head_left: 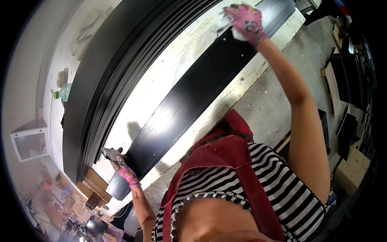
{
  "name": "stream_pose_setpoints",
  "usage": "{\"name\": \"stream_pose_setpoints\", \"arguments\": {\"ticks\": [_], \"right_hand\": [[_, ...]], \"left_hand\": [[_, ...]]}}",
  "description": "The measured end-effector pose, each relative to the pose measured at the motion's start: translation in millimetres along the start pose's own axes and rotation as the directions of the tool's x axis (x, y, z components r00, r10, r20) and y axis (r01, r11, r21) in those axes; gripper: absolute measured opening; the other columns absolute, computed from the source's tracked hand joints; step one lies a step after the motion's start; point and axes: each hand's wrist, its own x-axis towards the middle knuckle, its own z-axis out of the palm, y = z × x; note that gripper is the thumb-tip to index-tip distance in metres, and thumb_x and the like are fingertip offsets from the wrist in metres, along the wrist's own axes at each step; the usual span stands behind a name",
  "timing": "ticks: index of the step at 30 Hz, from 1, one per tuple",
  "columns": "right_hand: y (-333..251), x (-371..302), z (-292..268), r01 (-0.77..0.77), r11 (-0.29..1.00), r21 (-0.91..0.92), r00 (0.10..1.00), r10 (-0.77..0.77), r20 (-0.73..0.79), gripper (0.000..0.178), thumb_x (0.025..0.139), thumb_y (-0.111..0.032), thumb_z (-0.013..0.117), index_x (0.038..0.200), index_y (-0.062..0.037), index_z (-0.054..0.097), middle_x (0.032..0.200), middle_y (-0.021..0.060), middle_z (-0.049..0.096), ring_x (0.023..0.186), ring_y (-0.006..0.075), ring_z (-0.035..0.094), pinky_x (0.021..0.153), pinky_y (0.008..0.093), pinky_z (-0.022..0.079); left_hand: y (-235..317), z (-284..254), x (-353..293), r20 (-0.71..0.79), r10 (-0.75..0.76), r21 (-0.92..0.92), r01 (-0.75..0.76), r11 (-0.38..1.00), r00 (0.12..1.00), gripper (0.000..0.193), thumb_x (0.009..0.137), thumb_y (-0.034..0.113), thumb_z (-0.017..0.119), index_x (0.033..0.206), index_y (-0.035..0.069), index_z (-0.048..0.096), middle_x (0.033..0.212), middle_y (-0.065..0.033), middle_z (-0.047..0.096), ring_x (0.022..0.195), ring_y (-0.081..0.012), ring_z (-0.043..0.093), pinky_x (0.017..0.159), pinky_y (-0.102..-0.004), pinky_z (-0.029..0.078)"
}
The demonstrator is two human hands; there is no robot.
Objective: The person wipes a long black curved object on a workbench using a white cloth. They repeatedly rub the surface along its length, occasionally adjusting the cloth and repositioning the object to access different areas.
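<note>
Right hand (246, 23): reaching far, clutching white cloth (238, 35)
Left hand (125, 171): lowered, at board (189, 88); can't tell its grip

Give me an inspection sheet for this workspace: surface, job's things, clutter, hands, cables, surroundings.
Surface: white table, scuffed and marked.
Job's things: single black board lying flat; stack of black boards beside it; white material, kind unclear.
Clutter: green-capped bottle beyond the stack.
Hands: both gloved; left hand at the board's lower-left end, right hand blurred near its upper-right end; grips unclear.
Cables: nothing clearly seen.
Surroundings: concrete floor; another person, lower left.
</note>
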Motion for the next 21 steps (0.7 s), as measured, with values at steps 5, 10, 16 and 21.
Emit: {"name": "stream_pose_setpoints", "arguments": {"ticks": [5, 10, 16, 21], "right_hand": [[92.0, 53.5, 9.7, -0.197, 0.976, 0.096, 0.98, 0.199, -0.015, 0.03, 0.088, -0.03, 0.052, 0.108, -0.0183, 0.071, 0.102, 0.0106, 0.068, 0.097, 0.03, 0.064, 0.081, 0.0436, 0.05], [135.9, 78.3, 28.6, -0.255, 0.929, 0.268, 0.945, 0.298, -0.134, 0.03, 0.087, -0.027, 0.054, 0.11, -0.0148, 0.069, 0.101, 0.0133, 0.067, 0.092, 0.0332, 0.064, 0.081, 0.0428, 0.053], [-6.5, 11.1, -13.1, 0.282, 0.572, 0.77, 0.957, -0.109, -0.27, 0.037, 0.086, -0.029, 0.057, 0.119, -0.0164, 0.064, 0.122, 0.0094, 0.06, 0.107, 0.0312, 0.059, 0.087, 0.0436, 0.05], [-115.4, -58.2, -54.4, 0.357, 0.793, 0.493, 0.925, -0.372, -0.072, 0.045, 0.085, -0.033, 0.053, 0.129, -0.0246, 0.056, 0.123, -0.0003, 0.059, 0.11, 0.0234, 0.055, 0.087, 0.0439, 0.041]], "left_hand": [[0.9, -6.5, 0.2, 0.033, 0.011, 0.085, -0.013, 0.996, 0.999, 0.061, 0.093, 0.032, 0.061, 0.14, 0.001, 0.038, 0.113, -0.014, 0.064, 0.085, -0.0121, 0.053, 0.077, -0.026, 0.043], [11.2, 3.2, 4.1, 0.045, 0.053, 0.17, -0.06, 0.984, 0.998, 0.062, 0.093, 0.036, 0.06, 0.139, 0.0, 0.039, 0.114, -0.0152, 0.064, 0.086, -0.0159, 0.059, 0.079, -0.0288, 0.047], [57.9, 137.6, -21.8, 0.137, 0.078, -0.028, -0.075, 0.997, 0.987, 0.067, 0.096, 0.03, 0.056, 0.147, -0.002, 0.027, 0.134, -0.0222, 0.053, 0.112, -0.0282, 0.059, 0.101, -0.0373, 0.041], [74.7, 218.3, -25.0, 0.358, 0.092, -0.045, -0.081, 0.996, 0.929, 0.076, 0.09, 0.034, 0.067, 0.147, 0.001, 0.029, 0.136, -0.016, 0.052, 0.099, -0.0149, 0.054, 0.087, -0.0261, 0.044]]}}
